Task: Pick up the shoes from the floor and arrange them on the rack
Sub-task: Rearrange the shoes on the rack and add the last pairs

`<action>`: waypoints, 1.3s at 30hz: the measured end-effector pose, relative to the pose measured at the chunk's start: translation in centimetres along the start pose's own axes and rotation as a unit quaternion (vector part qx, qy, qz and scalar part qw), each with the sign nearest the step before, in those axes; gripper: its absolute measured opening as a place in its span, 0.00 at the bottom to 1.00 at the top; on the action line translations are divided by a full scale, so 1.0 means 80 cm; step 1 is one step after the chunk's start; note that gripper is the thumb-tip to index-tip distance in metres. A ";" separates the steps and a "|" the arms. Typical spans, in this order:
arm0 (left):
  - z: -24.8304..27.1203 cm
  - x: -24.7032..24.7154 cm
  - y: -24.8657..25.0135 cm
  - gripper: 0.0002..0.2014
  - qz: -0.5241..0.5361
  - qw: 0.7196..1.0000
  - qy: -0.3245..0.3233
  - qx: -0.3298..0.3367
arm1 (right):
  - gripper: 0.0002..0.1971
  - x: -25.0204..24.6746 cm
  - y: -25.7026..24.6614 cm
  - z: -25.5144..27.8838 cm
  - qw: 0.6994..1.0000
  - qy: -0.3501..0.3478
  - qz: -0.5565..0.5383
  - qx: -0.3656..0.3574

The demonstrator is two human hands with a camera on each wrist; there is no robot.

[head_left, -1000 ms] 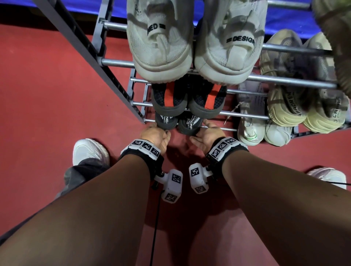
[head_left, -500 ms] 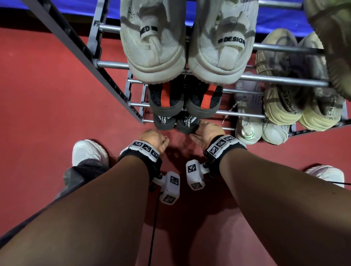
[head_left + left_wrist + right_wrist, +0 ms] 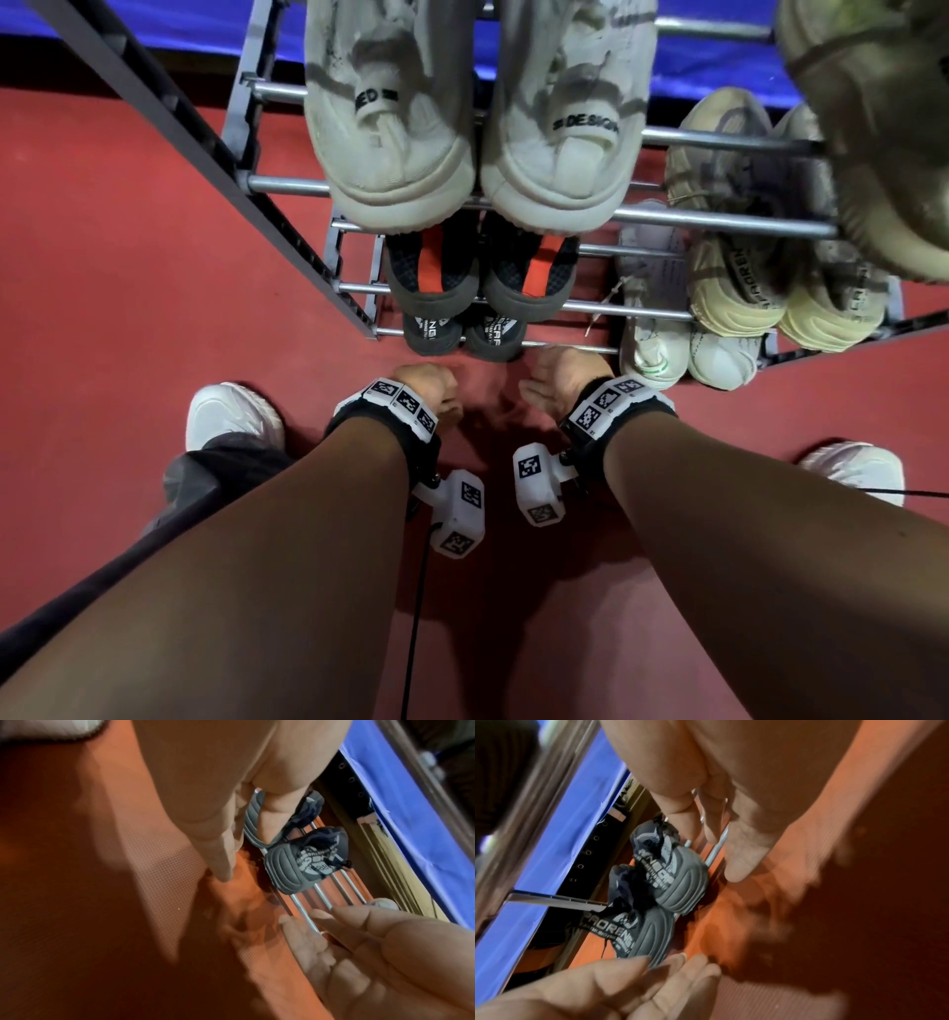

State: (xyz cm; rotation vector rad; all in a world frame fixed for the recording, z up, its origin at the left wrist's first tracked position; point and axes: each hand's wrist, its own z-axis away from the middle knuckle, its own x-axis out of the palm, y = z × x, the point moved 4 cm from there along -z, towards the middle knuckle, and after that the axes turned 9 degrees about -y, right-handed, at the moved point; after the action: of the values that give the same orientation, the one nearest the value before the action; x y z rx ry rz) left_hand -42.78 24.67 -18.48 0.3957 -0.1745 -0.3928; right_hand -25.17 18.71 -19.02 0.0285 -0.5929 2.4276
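At the left end of the rack's (image 3: 287,185) bottom shelf, a dark grey pair of shoes (image 3: 464,336) sits side by side on the rails, heels flush with the front edge. The left hand (image 3: 429,383) hovers just in front of the left shoe, fingers extended and relaxed, holding nothing. The right hand (image 3: 557,375) hovers in front of the right shoe, likewise extended and empty. Further right on the same shelf sits a white pair (image 3: 688,354). Upper shelves carry further pairs.
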 end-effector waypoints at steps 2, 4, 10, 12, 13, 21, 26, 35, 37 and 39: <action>0.003 0.030 -0.002 0.12 0.037 0.999 -0.014 -0.031 | 0.14 -0.024 0.005 0.017 1.000 0.010 -0.005 0.023; 0.012 0.070 0.000 0.19 0.041 0.998 -0.034 -0.022 | 0.12 -0.061 0.006 0.038 0.999 0.013 0.001 0.033; 0.023 0.185 0.004 0.20 0.013 0.995 -0.095 -0.006 | 0.11 -0.199 -0.001 0.086 0.996 0.080 0.007 0.031; 0.026 0.217 0.008 0.18 0.010 0.995 -0.100 0.013 | 0.09 -0.230 -0.007 0.096 0.995 0.097 -0.018 0.027; 0.027 0.230 0.011 0.16 0.008 0.995 -0.095 0.029 | 0.08 -0.243 -0.010 0.098 0.994 0.101 -0.026 0.025; 0.027 0.296 0.024 0.11 -0.034 0.995 -0.077 0.046 | 0.16 -0.283 -0.047 0.083 0.987 0.087 -0.132 -0.008; 0.028 0.289 0.028 0.07 -0.058 0.996 -0.053 0.038 | 0.08 -0.265 -0.056 0.080 0.988 0.036 -0.145 -0.034; 0.048 0.261 0.036 0.11 -0.104 0.994 -0.036 0.012 | 0.16 -0.289 -0.048 0.030 0.991 0.112 0.016 -0.072; 0.064 0.260 0.039 0.11 -0.110 0.993 -0.039 0.009 | 0.18 -0.292 -0.050 0.042 0.992 0.105 0.040 -0.061; 0.082 0.261 0.039 0.14 -0.113 0.993 -0.044 0.010 | 0.12 -0.278 -0.052 0.099 0.993 0.101 0.030 -0.058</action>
State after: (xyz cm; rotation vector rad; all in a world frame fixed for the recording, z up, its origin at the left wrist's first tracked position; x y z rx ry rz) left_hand -24.30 16.68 -9.39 0.4188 -0.2215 -0.6320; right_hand -5.86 5.44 -13.78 -0.2843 -0.6487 2.4101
